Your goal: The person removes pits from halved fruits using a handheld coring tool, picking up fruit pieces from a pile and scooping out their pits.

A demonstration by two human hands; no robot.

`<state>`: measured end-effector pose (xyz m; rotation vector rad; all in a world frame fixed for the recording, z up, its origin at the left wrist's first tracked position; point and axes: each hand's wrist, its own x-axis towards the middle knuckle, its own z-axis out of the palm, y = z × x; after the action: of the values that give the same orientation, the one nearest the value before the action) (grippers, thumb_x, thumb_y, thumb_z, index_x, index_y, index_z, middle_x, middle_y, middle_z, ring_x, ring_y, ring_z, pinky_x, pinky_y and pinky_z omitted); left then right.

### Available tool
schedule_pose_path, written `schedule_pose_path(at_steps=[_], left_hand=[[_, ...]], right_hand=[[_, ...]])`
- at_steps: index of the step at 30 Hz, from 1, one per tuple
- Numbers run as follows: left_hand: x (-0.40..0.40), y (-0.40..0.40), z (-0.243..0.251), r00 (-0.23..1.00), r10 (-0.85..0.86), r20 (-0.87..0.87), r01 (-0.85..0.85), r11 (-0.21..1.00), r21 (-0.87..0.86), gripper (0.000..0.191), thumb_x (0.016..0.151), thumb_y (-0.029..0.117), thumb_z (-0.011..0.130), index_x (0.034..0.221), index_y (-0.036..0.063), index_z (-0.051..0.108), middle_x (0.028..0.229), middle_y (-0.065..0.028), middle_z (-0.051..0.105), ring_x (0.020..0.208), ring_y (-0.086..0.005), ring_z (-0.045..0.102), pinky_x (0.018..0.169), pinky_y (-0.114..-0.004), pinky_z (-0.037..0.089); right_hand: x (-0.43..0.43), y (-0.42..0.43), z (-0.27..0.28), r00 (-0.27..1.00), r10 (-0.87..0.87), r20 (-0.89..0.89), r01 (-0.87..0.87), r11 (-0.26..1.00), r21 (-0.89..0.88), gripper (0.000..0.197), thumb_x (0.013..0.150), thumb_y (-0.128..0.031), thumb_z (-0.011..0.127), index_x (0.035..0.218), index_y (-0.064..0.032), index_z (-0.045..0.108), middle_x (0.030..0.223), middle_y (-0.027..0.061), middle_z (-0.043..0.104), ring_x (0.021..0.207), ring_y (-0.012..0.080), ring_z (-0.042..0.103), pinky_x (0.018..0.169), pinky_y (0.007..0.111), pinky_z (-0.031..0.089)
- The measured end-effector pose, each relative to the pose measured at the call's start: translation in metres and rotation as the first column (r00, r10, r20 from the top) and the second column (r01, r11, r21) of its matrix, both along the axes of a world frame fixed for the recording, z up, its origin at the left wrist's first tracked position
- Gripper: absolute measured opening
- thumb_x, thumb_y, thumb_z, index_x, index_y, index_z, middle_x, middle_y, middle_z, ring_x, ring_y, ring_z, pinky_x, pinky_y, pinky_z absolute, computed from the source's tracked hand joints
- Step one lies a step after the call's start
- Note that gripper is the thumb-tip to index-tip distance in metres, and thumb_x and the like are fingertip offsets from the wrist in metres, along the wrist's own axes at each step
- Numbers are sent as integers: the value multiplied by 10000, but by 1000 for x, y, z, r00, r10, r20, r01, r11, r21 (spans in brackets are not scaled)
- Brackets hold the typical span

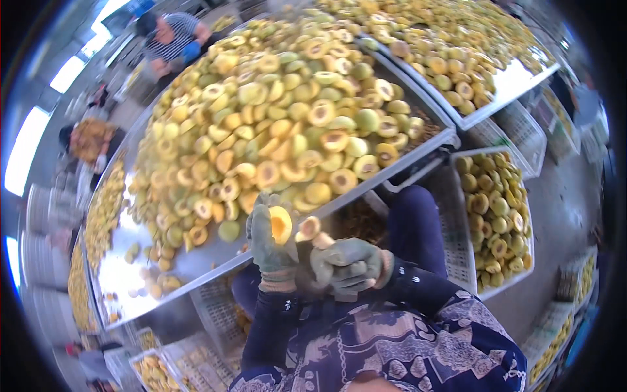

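My left hand (272, 255), in a grey-green work glove, holds a yellow peach half (280, 224) with its smooth orange cut face showing. To its right, my gloved right hand (347, 265) is closed around a small tool whose pale end (322, 240) sticks out above the fist. At that end is a brownish round piece (309, 228), apart from the fruit half; motion blur hides whether it is pit, flesh or part of the tool. Just beyond both hands, a large heap of halved peaches (279, 129) covers a metal-rimmed table (387, 174), many with brown pit hollows facing up.
At my right stands a white plastic crate (530, 235) filled with peach halves. Dark scraps (360, 220) lie below the table edge. A second heaped table (514, 105) adjoins at upper right. Two people, one in a striped shirt (179, 36), sit along the left side.
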<state>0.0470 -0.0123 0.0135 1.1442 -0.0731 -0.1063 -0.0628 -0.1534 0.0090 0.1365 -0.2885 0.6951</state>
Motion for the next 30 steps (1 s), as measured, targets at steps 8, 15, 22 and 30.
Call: schedule_pose_path(at_steps=[8, 15, 22, 30], left_hand=[[36, 178, 27, 980, 188, -58, -56, 550, 833, 408, 877, 345, 598, 1040, -25, 656, 871, -62, 675, 831, -149, 620, 715, -277, 491], [93, 156, -38, 982, 8, 189, -187, -116, 975, 538, 762, 510, 619, 1060, 65, 667, 1017, -168, 667, 954, -310, 628, 886, -379, 457], [119, 139, -36, 995, -95, -37, 30, -73, 997, 503, 688, 456, 737, 984, 55, 666, 955, -175, 666, 888, -305, 640, 818, -370, 495], [111, 142, -61, 964, -89, -250, 263, 447, 855, 570, 775, 427, 681, 1164, 21, 584, 992, -138, 665, 918, -243, 635, 786, -309, 489]], right_hand=[[18, 1, -49, 851, -61, -522, -244, 833, -496, 232, 937, -222, 518, 944, 0, 584, 536, -46, 478, 379, 51, 432, 333, 167, 377], [31, 27, -49, 903, -231, -363, -248, 410, -878, 201, 832, -218, 620, 878, -25, 589, 629, 13, 527, 446, 80, 460, 395, 190, 356], [21, 31, -38, 943, -183, -278, -210, 320, -924, 188, 825, -240, 641, 833, -69, 562, 654, 35, 538, 464, 110, 462, 418, 241, 378], [44, 51, -5, 983, -147, -112, -52, 362, -931, 211, 865, -279, 588, 821, -84, 521, 640, 34, 527, 451, 121, 471, 393, 245, 383]])
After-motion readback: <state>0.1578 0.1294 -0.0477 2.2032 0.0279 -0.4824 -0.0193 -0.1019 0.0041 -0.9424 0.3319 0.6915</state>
